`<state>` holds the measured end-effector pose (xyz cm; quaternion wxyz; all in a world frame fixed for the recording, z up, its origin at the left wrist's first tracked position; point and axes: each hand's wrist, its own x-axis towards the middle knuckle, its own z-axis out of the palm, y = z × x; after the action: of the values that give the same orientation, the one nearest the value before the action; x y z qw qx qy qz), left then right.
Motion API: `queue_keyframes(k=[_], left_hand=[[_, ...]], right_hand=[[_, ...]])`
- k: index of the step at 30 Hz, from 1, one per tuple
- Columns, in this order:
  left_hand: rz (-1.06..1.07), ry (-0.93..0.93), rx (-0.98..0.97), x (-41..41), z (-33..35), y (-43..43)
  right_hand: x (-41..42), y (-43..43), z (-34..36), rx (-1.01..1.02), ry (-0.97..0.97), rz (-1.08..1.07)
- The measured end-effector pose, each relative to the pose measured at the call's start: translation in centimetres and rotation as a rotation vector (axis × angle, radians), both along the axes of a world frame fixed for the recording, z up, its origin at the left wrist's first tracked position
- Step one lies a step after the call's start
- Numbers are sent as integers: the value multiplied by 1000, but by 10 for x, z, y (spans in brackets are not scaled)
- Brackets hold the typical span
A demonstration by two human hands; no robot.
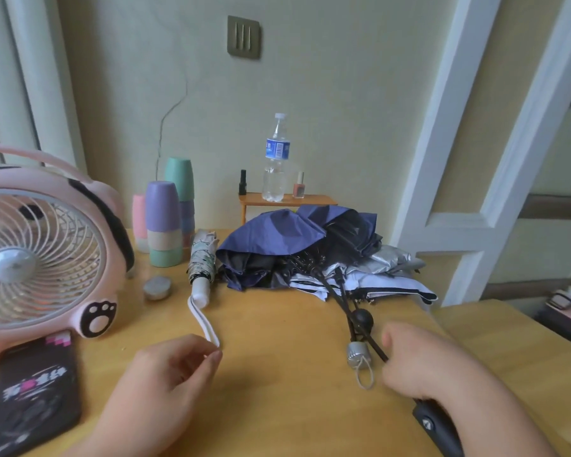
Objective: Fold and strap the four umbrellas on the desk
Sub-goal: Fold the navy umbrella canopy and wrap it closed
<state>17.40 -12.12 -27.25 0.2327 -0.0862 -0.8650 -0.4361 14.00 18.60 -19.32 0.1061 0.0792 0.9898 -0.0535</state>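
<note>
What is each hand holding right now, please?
Left hand: fingertips pinched on the white wrist strap of the folded umbrella.
Right hand: closed around a black umbrella handle.

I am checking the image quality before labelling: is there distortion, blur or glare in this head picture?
Head view: wide-angle distortion makes the white door frame lean at the right edge; the light is soft and even, with weak shadows on the desk; the left hand and right hand look slightly soft; only a mild sheen shows on the silver umbrella fabric, no strong glare.
</note>
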Motion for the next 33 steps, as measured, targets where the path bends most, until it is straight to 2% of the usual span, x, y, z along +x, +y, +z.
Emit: queue_keyframes(k=[2, 5, 7, 10, 14, 16, 18, 20, 22, 24, 26, 28, 31, 33], left_hand=[[-6, 39, -42, 1, -2, 1], [-54, 100, -111, 6, 0, 7], [-119, 151, -164, 11, 3, 14], [-257, 200, -249, 20, 9, 32], [-403, 160, -389, 30, 15, 64], [-421, 96, -349, 32, 17, 79], [-421, 45, -222, 35, 17, 88], [-387, 1, -83, 40, 17, 94], [-343, -21, 3, 47, 17, 99], [-322, -26, 25, 52, 17, 100], [-290, -26, 19, 54, 20, 99], [-250, -15, 14, 52, 28, 96], [-194, 28, 41, 47, 52, 92], [-177, 64, 72, 42, 79, 89]], right_hand=[[7, 2, -5, 65, -99, -10], [10, 8, -20, -3, -50, -16], [11, 8, -24, -256, 66, 11], [19, -2, -21, -766, 178, 32], [40, -25, -12, -1151, 3, 163], [49, -29, -9, -1380, -111, 265], [57, -27, 0, -1486, -110, 413], [63, -23, 14, -1426, 39, 509], [65, -24, 27, -1174, 326, 469], [60, -28, 38, -915, 609, 390], [52, -35, 53, -832, 806, 356], [38, -42, 75, -900, 919, 342], [18, -51, 124, -1370, 936, 377], [7, -56, 165, -1530, 994, 437]])
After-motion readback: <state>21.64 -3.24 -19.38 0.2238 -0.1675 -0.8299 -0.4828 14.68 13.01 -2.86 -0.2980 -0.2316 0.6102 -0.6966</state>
